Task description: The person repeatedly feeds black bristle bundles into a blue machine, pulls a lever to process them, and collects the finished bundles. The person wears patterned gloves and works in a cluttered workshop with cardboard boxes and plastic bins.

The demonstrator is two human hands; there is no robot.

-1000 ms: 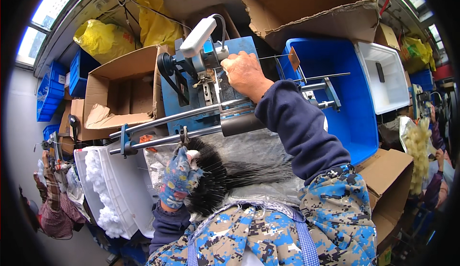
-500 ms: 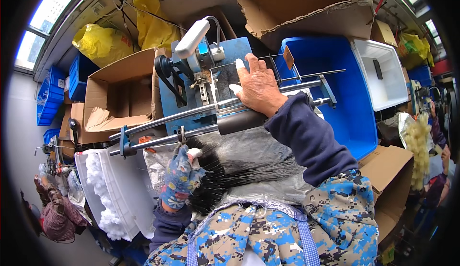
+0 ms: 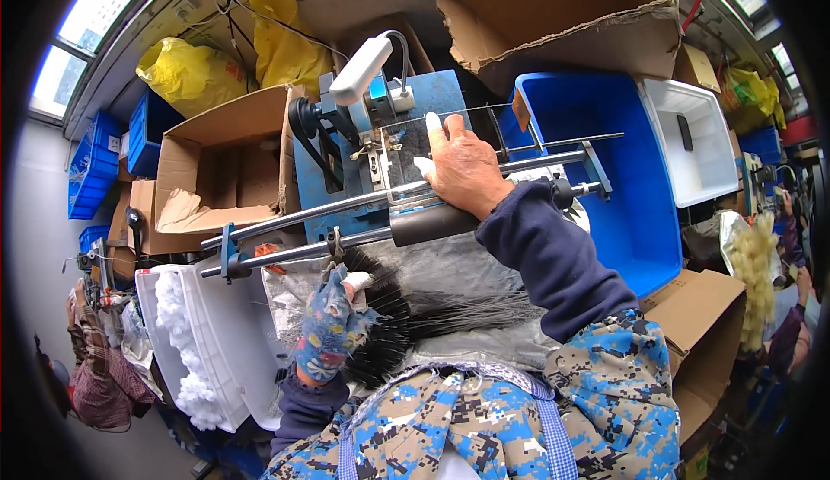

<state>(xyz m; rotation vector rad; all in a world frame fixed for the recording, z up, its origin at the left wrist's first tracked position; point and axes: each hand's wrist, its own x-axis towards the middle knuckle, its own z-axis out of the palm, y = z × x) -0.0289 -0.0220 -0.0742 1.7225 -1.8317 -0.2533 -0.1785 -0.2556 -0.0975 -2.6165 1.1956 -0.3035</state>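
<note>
My right hand (image 3: 462,164) lies flat on the sliding carriage of a blue bench machine (image 3: 380,147), fingers stretched toward its head, above the dark cylinder (image 3: 432,223) on the steel rails (image 3: 294,220). My left hand (image 3: 333,324), in a patterned fingerless glove, grips a bundle of black bristles (image 3: 406,320) just below the rails. The bristles fan out to the right across a grey sheet on my lap. A white lamp head (image 3: 361,69) juts from the top of the machine.
An open cardboard box (image 3: 220,173) stands left of the machine and a blue tub (image 3: 635,203) to its right, with a white tub (image 3: 692,138) beyond. A white tray (image 3: 212,342) holding white fluff sits at lower left. Yellow bags hang behind. Another person (image 3: 91,368) is at far left.
My right hand has slid down from the machine head onto the carriage and rails. The left hand keeps its hold on the bristles in about the same place.
</note>
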